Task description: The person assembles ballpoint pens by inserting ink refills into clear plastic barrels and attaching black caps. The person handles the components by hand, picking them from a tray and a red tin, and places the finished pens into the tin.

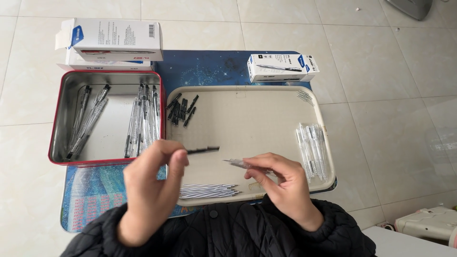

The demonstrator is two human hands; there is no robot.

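Observation:
My left hand (152, 185) pinches a thin black pen part (203, 150) between thumb and fingers, holding it level above the beige tray (266, 95). My right hand (281, 183) grips a clear pen barrel (236, 163) with its tip pointing left toward the black part; a small gap separates the two pieces. Under my hands a bundle of silvery refills (209, 191) lies at the tray's near edge. Several black pen parts (181, 110) sit in the tray's far left corner, and several clear barrels (312, 148) lie along its right side.
A red-rimmed metal tin (62, 143) at the left holds several assembled pens (143, 121). White pen boxes stand behind it (114, 40) and behind the tray (281, 67). All rest on a blue mat (209, 66) on a tiled floor. A white object (428, 223) sits at the lower right.

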